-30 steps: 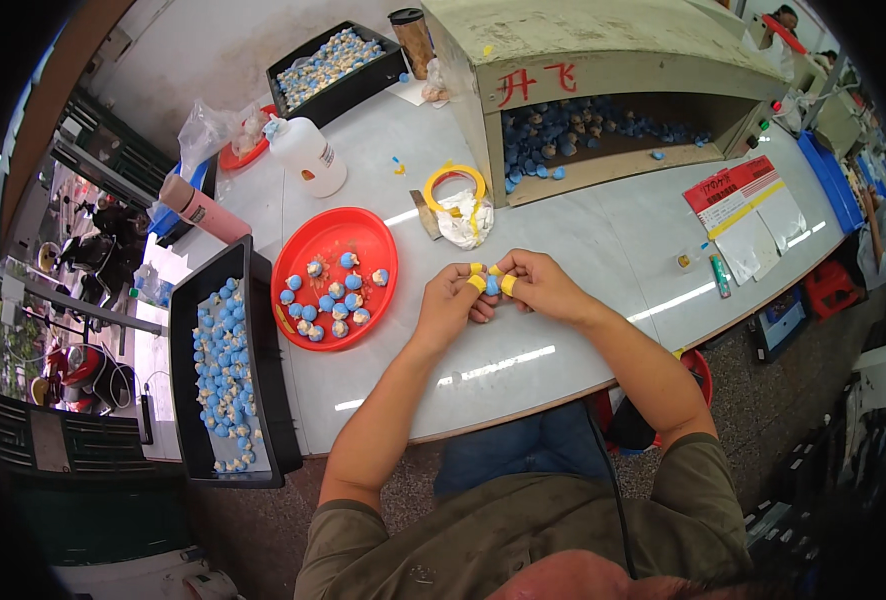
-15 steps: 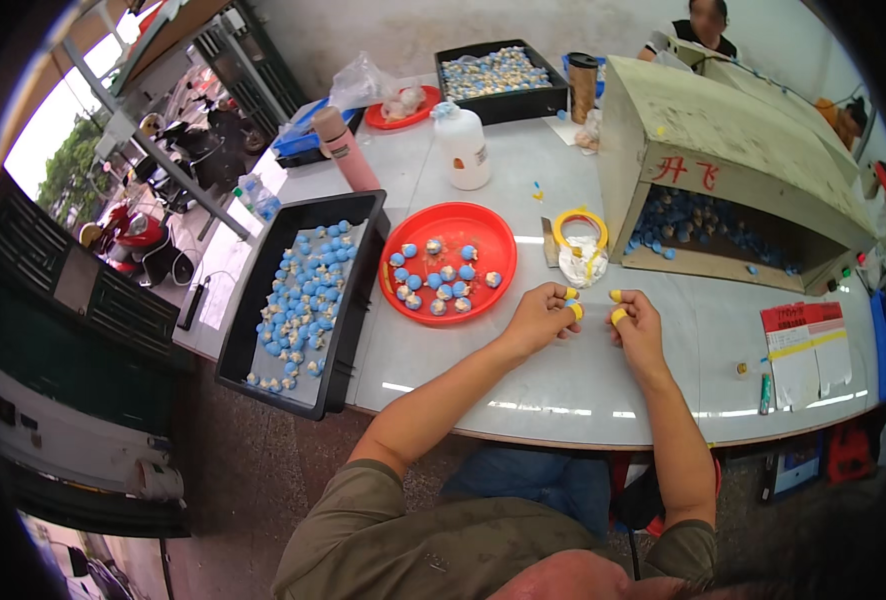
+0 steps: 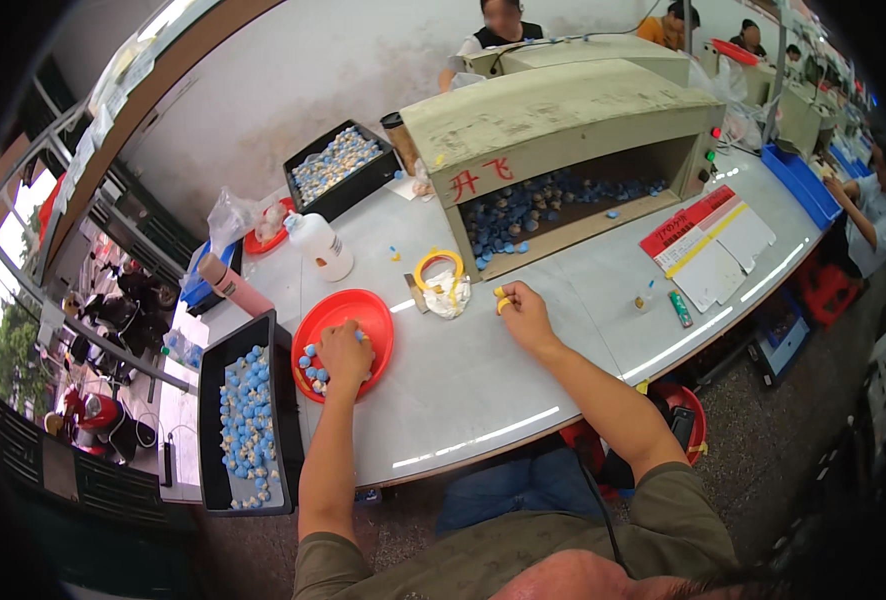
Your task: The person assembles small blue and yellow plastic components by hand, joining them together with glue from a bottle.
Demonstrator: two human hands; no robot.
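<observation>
My left hand [image 3: 346, 352] is over the round red tray [image 3: 382, 318], fingers curled down among small blue-and-cream balls [image 3: 313, 372]. A bit of blue shows at its yellow-wrapped fingertips, where it seems to pinch one ball; the hand hides most of the others. My right hand [image 3: 525, 316] hovers above the grey tabletop, thumb and forefinger half bent. Their yellow-wrapped tips stand slightly apart, and nothing shows between them. Left of this hand lie a yellow tape roll [image 3: 437, 256] and a crumpled white wad [image 3: 449, 298].
Left of the red tray stands a black bin [image 3: 287, 420] of similar balls; another black bin [image 3: 363, 195] is farther back. A white bottle [image 3: 320, 248] and pink flask [image 3: 233, 285] stand nearby. A beige open-fronted box [image 3: 563, 110] holds more balls. Papers [image 3: 708, 250] lie right.
My left hand has moved left from near my right hand to the red tray. My right hand stays raised over the table. The view has swung to the right.
</observation>
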